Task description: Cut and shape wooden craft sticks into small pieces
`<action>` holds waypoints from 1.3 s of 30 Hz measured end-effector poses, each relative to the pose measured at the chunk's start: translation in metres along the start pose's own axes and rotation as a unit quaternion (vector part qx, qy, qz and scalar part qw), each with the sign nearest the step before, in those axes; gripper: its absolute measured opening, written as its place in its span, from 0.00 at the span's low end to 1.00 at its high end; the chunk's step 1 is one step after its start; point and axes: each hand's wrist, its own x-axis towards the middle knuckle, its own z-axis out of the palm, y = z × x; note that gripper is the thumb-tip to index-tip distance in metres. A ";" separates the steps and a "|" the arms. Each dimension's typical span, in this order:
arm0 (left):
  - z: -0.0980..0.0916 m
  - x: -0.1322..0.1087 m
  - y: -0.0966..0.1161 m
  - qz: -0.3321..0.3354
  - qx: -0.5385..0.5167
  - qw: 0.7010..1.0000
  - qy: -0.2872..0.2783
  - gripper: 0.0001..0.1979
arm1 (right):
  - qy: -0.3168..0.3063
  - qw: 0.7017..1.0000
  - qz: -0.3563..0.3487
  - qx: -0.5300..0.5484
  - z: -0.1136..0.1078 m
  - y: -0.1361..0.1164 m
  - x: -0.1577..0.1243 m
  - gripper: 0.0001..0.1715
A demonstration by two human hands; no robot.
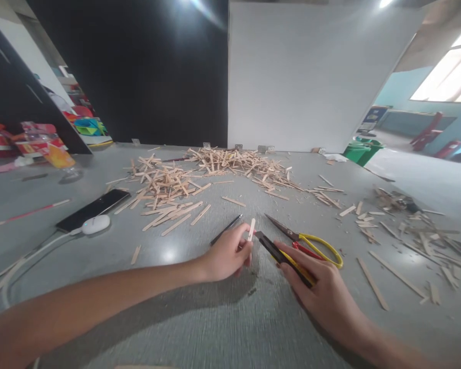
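My left hand pinches a short popsicle stick near the middle of the grey table; the stick stands roughly upright between thumb and fingers. My right hand is wrapped round a black and yellow utility knife, its tip pointing at the stick and close to my left fingertips. Whether the tip touches the stick I cannot tell. Just beyond the knife lie scissors with yellow and red handles. A dark pen rests behind my left hand, partly covered by it.
Piles of popsicle sticks spread across the table's far side. Cut pieces and scraps litter the right. To the left are a black phone, a white corded device and a plastic bottle. Black and white panels stand behind.
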 end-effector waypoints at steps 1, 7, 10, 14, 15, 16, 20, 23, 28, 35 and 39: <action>0.001 0.001 -0.003 0.003 0.010 1.000 -0.002 0.11 | 0.011 1.000 -0.012 -0.020 0.000 0.004 0.001 0.23; 0.001 0.001 -0.005 0.019 0.054 0.998 -0.012 0.07 | 0.007 0.997 -0.055 -0.044 0.002 0.019 0.004 0.24; 0.000 0.001 -0.005 0.025 0.067 0.997 -0.015 0.05 | 0.013 0.996 -0.061 -0.056 0.001 0.018 0.003 0.24; -0.001 0.001 -0.005 0.027 0.076 0.997 -0.017 0.05 | 0.004 0.997 -0.057 -0.055 0.001 0.018 0.003 0.23; -0.001 0.001 -0.005 0.028 0.077 0.996 -0.018 0.05 | 0.004 0.997 -0.054 -0.052 0.001 0.018 0.003 0.23; -0.001 0.001 -0.005 0.029 0.078 0.996 -0.018 0.05 | 0.004 0.997 -0.050 -0.050 0.001 0.018 0.003 0.23; -0.001 0.001 -0.005 0.031 0.081 0.996 -0.020 0.05 | 0.008 0.998 -0.047 -0.036 0.001 0.019 0.004 0.22; -0.001 0.001 -0.005 0.029 0.082 0.996 -0.020 0.05 | 0.003 0.999 -0.041 -0.032 0.001 0.018 0.005 0.22; -0.002 0.001 -0.005 0.024 0.082 0.996 -0.022 0.05 | 0.005 0.998 -0.043 -0.039 0.001 0.018 0.005 0.22; -0.002 0.000 -0.004 0.025 0.085 0.996 -0.026 0.05 | 0.010 0.998 -0.047 -0.046 0.000 0.016 0.004 0.22; -0.003 0.000 -0.004 0.027 0.089 0.995 -0.029 0.05 | 0.003 0.997 -0.044 -0.058 0.000 0.015 0.005 0.23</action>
